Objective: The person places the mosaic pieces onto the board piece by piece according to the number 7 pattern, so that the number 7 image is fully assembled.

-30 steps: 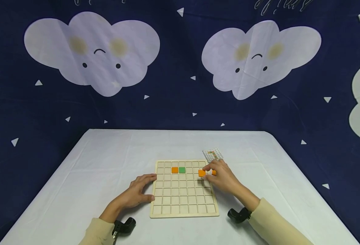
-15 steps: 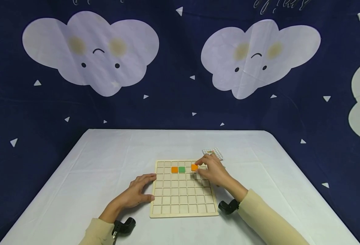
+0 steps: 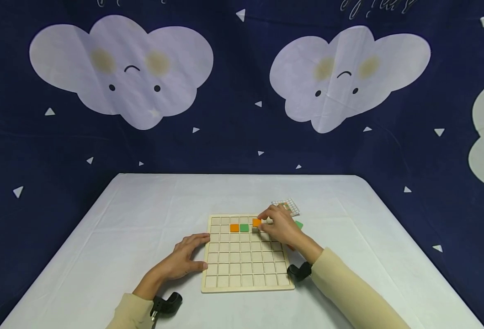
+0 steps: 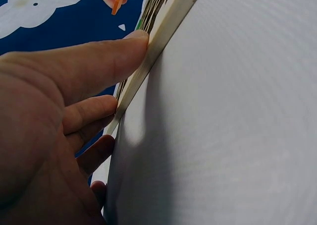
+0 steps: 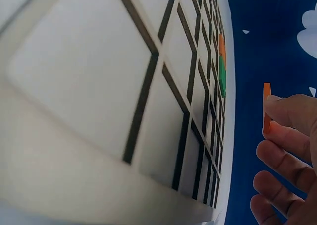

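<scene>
A wooden grid board [image 3: 240, 258] lies on the white table. Side by side in its second row sit an orange square tile [image 3: 235, 228] and a green square tile [image 3: 244, 228]. Between thumb and forefinger my right hand [image 3: 282, 226] pinches another orange tile [image 3: 257, 223], held above the board just right of the green one. The right wrist view shows that pinched tile [image 5: 267, 108] edge-on, apart from the board. My left hand [image 3: 183, 257] touches the board's left edge with its fingers extended; in the left wrist view the thumb [image 4: 114, 61] rests against that edge.
A small patterned grid card [image 3: 292, 206] lies behind the board's far right corner, partly hidden by my right hand. Another green tile [image 3: 299, 224] shows beside the right wrist, on the table. A dark blue cloth with clouds [image 3: 233, 137] hangs behind the table.
My right hand has moved left over the board with the orange tile, from the right edge to near the green tile. The left hand has stayed in place.
</scene>
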Available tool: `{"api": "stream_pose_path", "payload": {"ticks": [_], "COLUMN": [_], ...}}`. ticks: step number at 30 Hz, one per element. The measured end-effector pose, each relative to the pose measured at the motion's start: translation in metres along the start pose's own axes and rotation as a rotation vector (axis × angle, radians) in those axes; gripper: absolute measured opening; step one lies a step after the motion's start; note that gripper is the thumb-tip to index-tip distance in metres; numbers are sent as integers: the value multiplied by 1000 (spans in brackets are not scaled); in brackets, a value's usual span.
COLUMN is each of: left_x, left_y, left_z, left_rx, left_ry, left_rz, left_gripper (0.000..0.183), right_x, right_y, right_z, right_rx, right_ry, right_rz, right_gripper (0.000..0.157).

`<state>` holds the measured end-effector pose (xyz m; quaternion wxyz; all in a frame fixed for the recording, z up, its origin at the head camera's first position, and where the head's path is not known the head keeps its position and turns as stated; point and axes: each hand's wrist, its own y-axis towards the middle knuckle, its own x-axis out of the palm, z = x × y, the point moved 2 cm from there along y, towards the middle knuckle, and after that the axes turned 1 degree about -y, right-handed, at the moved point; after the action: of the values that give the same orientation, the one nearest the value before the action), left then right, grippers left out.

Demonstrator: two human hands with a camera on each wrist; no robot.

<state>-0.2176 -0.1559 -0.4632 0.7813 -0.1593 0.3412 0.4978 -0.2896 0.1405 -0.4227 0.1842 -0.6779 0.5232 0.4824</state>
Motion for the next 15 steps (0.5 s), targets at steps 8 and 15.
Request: {"api": "stream_pose_path", "payload": {"ticks": [8, 15], "left_x": [0, 0], "left_y": [0, 0], "left_z": [-1, 0], "left_rx": [1, -11], "left_ry": [-3, -4], "left_rz": [-1, 6], "left_gripper": [69, 68], "right_x": [5, 8], "right_y": [6, 9], "right_z": [1, 0], "right_rx": [15, -3], "right_ry": [-27, -38], "right_rz": [-42, -53], "right_gripper": [19, 20]}}
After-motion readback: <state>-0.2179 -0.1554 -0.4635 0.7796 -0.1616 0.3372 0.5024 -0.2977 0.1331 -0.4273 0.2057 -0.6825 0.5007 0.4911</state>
